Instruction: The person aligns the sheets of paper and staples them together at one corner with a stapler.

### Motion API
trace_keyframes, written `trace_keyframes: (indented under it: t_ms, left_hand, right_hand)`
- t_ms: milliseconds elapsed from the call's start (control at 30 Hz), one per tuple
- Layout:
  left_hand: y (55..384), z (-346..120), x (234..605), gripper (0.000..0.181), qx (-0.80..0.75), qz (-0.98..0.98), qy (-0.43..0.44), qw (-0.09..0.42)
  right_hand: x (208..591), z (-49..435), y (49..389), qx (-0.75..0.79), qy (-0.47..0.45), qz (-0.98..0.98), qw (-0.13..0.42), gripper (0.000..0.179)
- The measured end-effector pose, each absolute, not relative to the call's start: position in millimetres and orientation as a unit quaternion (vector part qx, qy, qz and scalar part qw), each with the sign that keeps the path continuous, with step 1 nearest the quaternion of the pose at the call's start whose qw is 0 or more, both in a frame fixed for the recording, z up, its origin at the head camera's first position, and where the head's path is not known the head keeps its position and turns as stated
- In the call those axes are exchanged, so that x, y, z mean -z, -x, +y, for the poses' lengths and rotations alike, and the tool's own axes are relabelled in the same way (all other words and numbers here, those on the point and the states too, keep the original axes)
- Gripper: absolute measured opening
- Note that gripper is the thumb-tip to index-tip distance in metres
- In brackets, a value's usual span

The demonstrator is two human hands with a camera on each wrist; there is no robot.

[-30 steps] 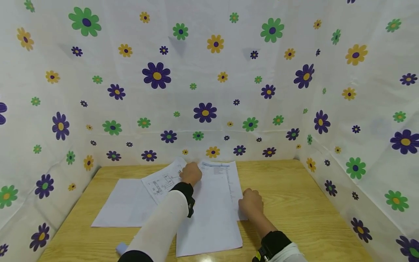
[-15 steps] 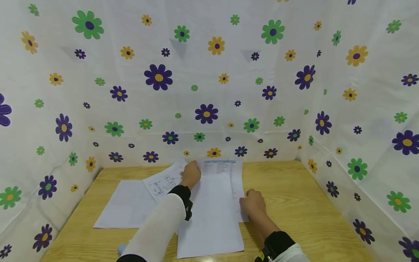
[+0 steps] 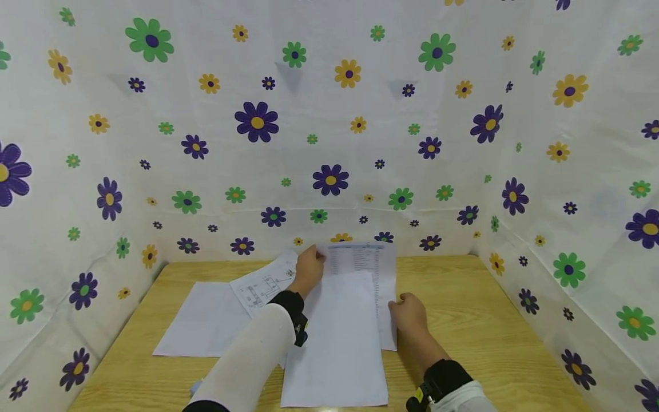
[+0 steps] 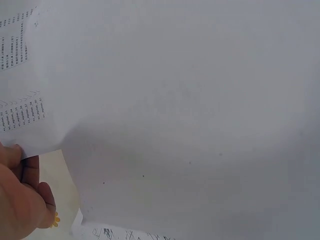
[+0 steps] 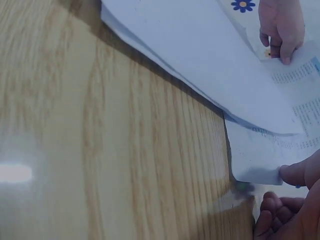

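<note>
In the head view my left hand [image 3: 308,270] pinches the top left corner of a printed sheet of paper [image 3: 360,258] with rows of small text. My right hand [image 3: 410,316] holds that sheet's right edge between thumb and fingers, as the right wrist view also shows at the thumb [image 5: 295,175]. The sheet's top is lifted a little off the table. Over its lower part lies a blank white sheet [image 3: 334,355], reaching toward the near table edge. In the left wrist view this white paper [image 4: 190,100] fills most of the picture.
Left of my left hand lies a sheet with a technical drawing [image 3: 265,289], overlapping another white sheet [image 3: 198,320]. A small bluish object [image 3: 194,388] sits partly hidden by my left sleeve. Flower-patterned cloth [image 3: 329,114] surrounds the wooden table [image 3: 463,320].
The printed sheet has shifted right and its top has risen, showing more of its header. Both hands have moved slightly right with it, as the view also turned a little.
</note>
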State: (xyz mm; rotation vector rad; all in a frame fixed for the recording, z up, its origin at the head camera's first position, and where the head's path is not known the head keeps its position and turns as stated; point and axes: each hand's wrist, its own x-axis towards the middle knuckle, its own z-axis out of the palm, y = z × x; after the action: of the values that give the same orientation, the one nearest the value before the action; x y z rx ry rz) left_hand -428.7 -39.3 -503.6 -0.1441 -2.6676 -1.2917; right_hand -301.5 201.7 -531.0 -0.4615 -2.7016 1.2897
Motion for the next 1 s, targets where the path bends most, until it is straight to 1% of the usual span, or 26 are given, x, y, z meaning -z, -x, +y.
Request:
trace_keyframes:
  t_ms: [167, 267, 400, 533, 833, 1000]
  left_hand:
    - [424.3, -38.0, 498.2, 0.018, 0.474, -0.873, 0.063, 0.091]
    - [426.3, -37.1, 497.5, 0.023, 0.492, -0.863, 0.067, 0.091]
    - [430.5, -35.6, 497.2, 0.027, 0.505, -0.855, 0.065, 0.096]
    - [432.2, -33.8, 495.3, 0.027, 0.519, -0.846, 0.069, 0.102]
    - [430.7, -29.8, 484.1, 0.024, 0.54, -0.825, 0.106, 0.129]
    - [429.4, -27.3, 475.9, 0.026, 0.553, -0.813, 0.125, 0.134]
  right_hand:
    - [532.9, 205.2, 303.5, -0.469, 0.158, -0.865, 0.089, 0.033]
    - [531.4, 206.2, 304.4, -0.48, 0.157, -0.857, 0.104, 0.028]
    - [527.8, 206.8, 305.5, -0.48, 0.154, -0.856, 0.119, 0.027]
    - [523.5, 208.8, 306.7, -0.473, 0.154, -0.856, 0.139, 0.027]
    - [510.3, 217.8, 307.6, -0.435, 0.144, -0.86, 0.225, 0.025]
    - [502.3, 223.4, 308.5, -0.43, 0.138, -0.857, 0.25, 0.024]
